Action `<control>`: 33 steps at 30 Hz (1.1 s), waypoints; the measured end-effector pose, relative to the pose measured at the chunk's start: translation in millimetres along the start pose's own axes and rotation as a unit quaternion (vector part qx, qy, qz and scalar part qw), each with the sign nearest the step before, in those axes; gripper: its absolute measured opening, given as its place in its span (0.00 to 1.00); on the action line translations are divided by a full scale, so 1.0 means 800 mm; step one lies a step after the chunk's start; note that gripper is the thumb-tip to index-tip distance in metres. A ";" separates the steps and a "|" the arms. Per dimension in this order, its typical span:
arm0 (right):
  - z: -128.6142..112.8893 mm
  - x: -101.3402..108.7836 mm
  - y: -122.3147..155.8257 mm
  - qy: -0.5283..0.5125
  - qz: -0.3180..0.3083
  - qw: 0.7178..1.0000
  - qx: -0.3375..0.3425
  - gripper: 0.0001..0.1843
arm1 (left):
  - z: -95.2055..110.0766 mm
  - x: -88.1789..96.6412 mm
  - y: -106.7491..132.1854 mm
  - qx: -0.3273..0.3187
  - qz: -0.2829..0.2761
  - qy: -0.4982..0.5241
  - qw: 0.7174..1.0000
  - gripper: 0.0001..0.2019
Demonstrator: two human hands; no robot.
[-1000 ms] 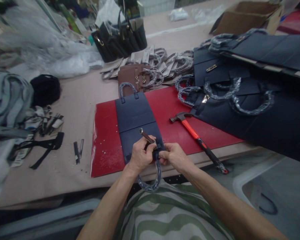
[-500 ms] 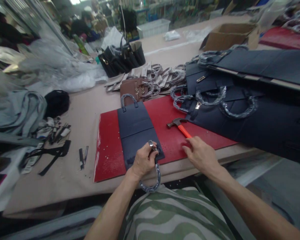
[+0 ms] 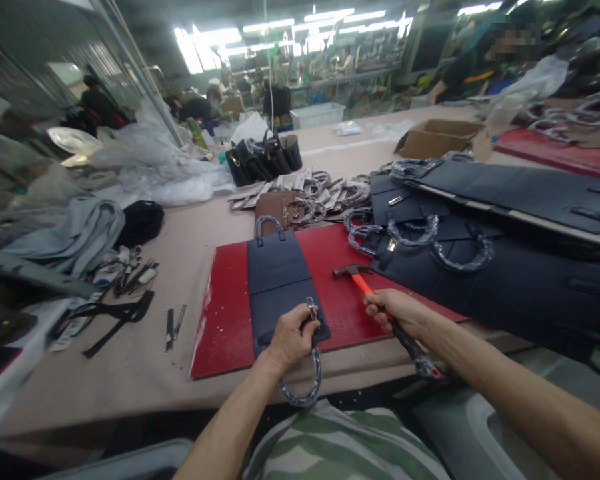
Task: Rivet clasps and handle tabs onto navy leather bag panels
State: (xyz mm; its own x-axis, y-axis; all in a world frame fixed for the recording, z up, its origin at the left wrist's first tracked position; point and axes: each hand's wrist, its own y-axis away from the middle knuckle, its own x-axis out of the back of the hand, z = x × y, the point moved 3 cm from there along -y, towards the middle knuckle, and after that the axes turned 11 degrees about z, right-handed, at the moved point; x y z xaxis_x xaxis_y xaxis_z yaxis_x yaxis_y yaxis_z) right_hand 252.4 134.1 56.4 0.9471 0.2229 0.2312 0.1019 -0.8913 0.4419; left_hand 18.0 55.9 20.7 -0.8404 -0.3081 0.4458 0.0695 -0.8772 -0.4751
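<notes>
Navy bag [image 3: 280, 267] on red board [image 3: 225, 293] | left fingers [image 3: 298, 313] pinch metal tool [image 3: 311, 304] — right fingers [image 3: 375, 309] wrap hammer [image 3: 361, 283] | dark bags [image 3: 525, 287] overlap board

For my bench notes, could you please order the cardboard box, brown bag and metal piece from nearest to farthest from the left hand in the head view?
1. Metal piece: gripped by left hand
2. Brown bag: beyond the red board
3. Cardboard box: far back, right

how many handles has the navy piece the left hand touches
2: far handle at the far end of the navy piece, near handle at its near end, beside the left hand, which hides part there.
</notes>
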 end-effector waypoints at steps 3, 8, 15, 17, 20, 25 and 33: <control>-0.036 -0.005 0.040 0.030 0.044 0.994 0.098 0.17 | 0.000 -0.001 0.000 -0.003 -0.002 0.002 1.000 0.08; -0.092 0.003 0.117 0.242 0.171 0.854 0.428 0.16 | -0.006 -0.004 0.002 0.012 -0.003 0.004 1.000 0.07; -0.114 0.004 0.150 0.418 0.152 0.700 0.559 0.13 | -0.011 -0.006 0.005 0.011 -0.008 -0.006 1.000 0.05; -0.119 0.006 0.158 0.340 0.232 0.727 0.550 0.12 | -0.012 -0.006 0.005 0.012 -0.011 -0.009 1.000 0.04; -0.107 -0.001 0.156 0.366 0.201 0.731 0.540 0.12 | -0.013 -0.007 0.006 0.010 -0.016 -0.014 1.000 0.04; -0.077 0.010 0.119 0.447 0.096 0.783 0.422 0.14 | -0.012 -0.007 0.007 -0.002 -0.013 -0.012 1.000 0.05; 0.001 0.021 0.008 0.437 0.146 0.861 0.218 0.15 | -0.010 -0.005 0.005 -0.021 -0.016 -0.016 1.000 0.05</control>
State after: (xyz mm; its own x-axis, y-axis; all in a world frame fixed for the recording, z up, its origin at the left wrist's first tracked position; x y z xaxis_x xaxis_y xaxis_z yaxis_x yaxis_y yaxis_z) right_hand 269.1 131.6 62.6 0.3810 0.0075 0.9245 0.1831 -0.9808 -0.0675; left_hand 17.5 56.6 10.6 -0.8237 -0.2925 0.4858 0.0192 -0.8706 -0.4916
